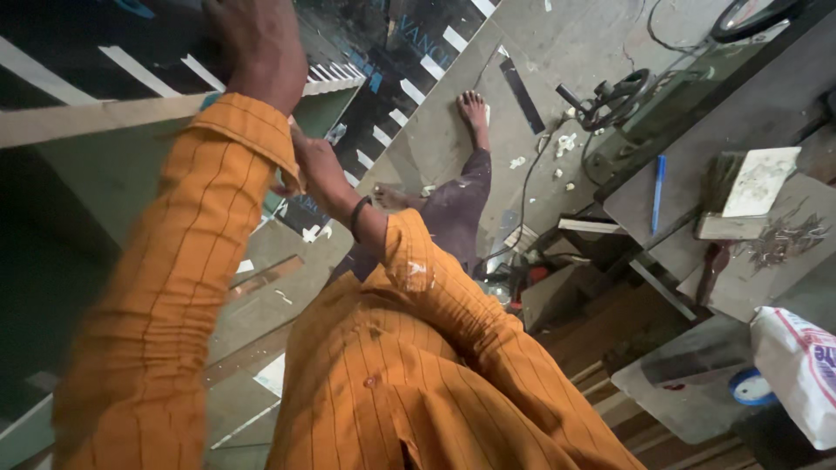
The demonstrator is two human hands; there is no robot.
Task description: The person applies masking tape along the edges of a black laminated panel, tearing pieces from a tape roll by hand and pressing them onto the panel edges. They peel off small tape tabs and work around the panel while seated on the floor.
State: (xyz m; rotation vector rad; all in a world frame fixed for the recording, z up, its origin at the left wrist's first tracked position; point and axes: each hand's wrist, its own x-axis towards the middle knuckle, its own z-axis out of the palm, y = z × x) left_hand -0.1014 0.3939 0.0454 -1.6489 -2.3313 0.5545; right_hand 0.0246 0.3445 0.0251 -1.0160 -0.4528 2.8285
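Note:
My left hand [252, 43] reaches up to the top left, its back toward me. It lies against a dark sheet with white stripes [409, 52], just above the pale wooden edge [87, 122] of a green panel [104, 183]. Its fingers are out of sight. My right hand [312, 165], with a black band on its wrist, is close to the panel's lower corner. The orange cuff of my left sleeve [248, 130] partly covers it, and I cannot see whether it holds anything.
My bare feet [475, 109] stand on a grey floor littered with white scraps. To the right are a power tool with a cable [610, 104], a blue pen [658, 191], a wooden block [753, 191], a white sack [801, 365] and a blue tape roll [749, 387].

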